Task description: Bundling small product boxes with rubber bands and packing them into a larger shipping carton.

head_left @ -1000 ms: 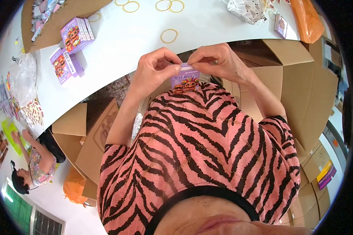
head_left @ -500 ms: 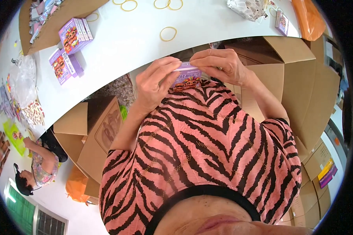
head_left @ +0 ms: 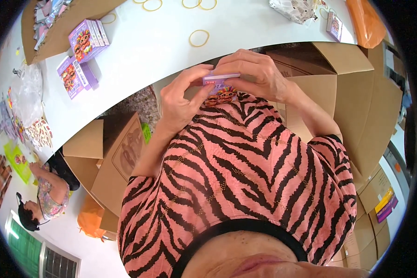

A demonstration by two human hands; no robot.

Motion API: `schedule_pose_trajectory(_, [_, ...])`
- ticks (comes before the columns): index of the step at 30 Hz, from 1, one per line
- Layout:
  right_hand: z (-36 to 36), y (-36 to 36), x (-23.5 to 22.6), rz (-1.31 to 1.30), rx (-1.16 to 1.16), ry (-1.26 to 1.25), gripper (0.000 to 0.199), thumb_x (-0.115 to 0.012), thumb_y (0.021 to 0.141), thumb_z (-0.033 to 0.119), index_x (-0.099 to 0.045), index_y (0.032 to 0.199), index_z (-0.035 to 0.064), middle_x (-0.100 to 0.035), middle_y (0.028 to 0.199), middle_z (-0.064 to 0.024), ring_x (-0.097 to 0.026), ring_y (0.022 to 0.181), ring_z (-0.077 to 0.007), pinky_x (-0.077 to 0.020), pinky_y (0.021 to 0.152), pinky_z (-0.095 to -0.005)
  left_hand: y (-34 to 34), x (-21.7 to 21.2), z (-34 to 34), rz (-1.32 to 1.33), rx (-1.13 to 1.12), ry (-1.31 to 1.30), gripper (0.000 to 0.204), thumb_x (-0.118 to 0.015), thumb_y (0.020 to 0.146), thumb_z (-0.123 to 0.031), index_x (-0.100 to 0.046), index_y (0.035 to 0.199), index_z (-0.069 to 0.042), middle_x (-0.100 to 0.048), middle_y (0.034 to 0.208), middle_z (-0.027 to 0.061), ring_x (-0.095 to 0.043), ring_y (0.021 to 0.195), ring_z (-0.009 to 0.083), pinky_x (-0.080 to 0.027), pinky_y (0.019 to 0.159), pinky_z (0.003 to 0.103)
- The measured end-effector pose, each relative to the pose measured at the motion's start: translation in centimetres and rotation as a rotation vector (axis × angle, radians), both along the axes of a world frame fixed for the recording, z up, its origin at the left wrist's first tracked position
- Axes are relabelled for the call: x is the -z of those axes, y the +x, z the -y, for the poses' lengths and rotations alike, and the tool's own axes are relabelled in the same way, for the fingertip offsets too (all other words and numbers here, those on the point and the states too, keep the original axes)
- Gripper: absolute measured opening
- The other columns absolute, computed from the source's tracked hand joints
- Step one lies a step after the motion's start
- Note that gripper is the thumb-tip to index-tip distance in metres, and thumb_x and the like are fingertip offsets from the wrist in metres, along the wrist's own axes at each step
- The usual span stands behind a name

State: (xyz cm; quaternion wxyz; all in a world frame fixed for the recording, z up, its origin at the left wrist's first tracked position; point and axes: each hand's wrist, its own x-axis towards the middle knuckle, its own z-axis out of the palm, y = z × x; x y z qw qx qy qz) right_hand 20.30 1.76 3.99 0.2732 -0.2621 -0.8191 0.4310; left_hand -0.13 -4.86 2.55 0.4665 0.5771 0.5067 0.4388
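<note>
Since the earlier frames both hands have drawn in from the table edge toward the chest, and the small purple carton (head_left: 221, 86) has come with them, now lying against the striped pink top (head_left: 245, 176). The left hand (head_left: 180, 99) pinches the carton's left end, thumb running up along its front face and the fingers curled behind. The right hand (head_left: 257, 74) closes over its upper edge and right end, fingertips pressed down on the top panel. Held between two opposing grips and braced on the body, the carton appears steadied for work on its top flap; this is a judgement, as the flap itself is hidden under the fingers.

The carton's long axis runs left to right between the two grips, nearly level. Its printed front faces the camera, the pale top edge turned away from the body toward the white table (head_left: 171, 51).

Beyond the grip, on that table, lie yellow rubber bands (head_left: 199, 38) and further purple cartons (head_left: 81, 55) to the left. Open cardboard boxes (head_left: 347, 102) stand beside the right forearm.
</note>
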Motion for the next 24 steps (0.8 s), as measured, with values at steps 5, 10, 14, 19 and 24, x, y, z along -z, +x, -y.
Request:
schedule_pose_trajectory(5, [0.5, 0.1, 0.5, -0.004, 0.033, -0.053, 0.028, -0.069, 0.075, -0.001, -0.066, 0.103, 0.0052, -0.063, 0.104, -0.0099, -0.062, 0.088, -0.0213, -0.0536, 0.075, -0.0313, -0.1, 0.8, -0.1, -0.072, 0.011, 0.123, 0.023, -0.071, 0.075, 0.002, -0.063, 0.096, -0.001, -0.066, 0.104, 0.0141, -0.066, 0.092, 0.0198, -0.054, 0.076, 0.028])
schedule_pose_trajectory(10, [1.8, 0.0, 1.3, -0.029, 0.103, -0.179, 0.027, -0.067, 0.079, -0.002, -0.065, 0.105, 0.0034, -0.063, 0.109, -0.0104, -0.063, 0.093, -0.0193, -0.0537, 0.078, -0.0297, -0.4, 1.7, 0.0, 0.006, 0.04, 0.045, 0.021, -0.071, 0.076, 0.003, -0.063, 0.095, -0.001, -0.065, 0.105, 0.0137, -0.064, 0.092, 0.0194, -0.054, 0.076, 0.027])
schedule_pose_trajectory(14, [3.6, 0.0, 1.3, -0.013, 0.328, -0.485, 0.03, -0.064, 0.082, -0.002, -0.062, 0.112, 0.0025, -0.062, 0.113, -0.0099, -0.062, 0.098, -0.0176, -0.0533, 0.083, -0.0291, -0.3, 1.6, 0.3, 0.093, -0.034, -0.017, 0.02, -0.07, 0.077, 0.003, -0.063, 0.096, 0.0, -0.063, 0.106, 0.0125, -0.063, 0.093, 0.0176, -0.054, 0.078, 0.027])
schedule_pose_trajectory(19, [3.8, 0.5, 1.1, -0.013, 0.331, -0.463, 0.032, -0.064, 0.083, -0.002, -0.061, 0.114, 0.002, -0.062, 0.115, -0.0102, -0.063, 0.097, -0.0167, -0.053, 0.084, -0.0285, 0.0, 1.3, 0.3, 0.089, -0.039, -0.034, 0.02, -0.069, 0.078, 0.003, -0.063, 0.097, 0.001, -0.062, 0.107, 0.0124, -0.063, 0.094, 0.0166, -0.054, 0.078, 0.026])
schedule_pose_trajectory(24, [3.0, 1.2, 2.0, 0.003, 0.245, -0.38, 0.029, -0.064, 0.082, -0.001, -0.062, 0.112, 0.0009, -0.063, 0.111, -0.0105, -0.062, 0.096, -0.0166, -0.0524, 0.084, -0.0284, 0.2, 1.4, 0.4, 0.164, -0.035, -0.087, 0.021, -0.068, 0.078, 0.005, -0.062, 0.098, 0.002, -0.061, 0.107, 0.0121, -0.063, 0.092, 0.0162, -0.054, 0.078, 0.026])
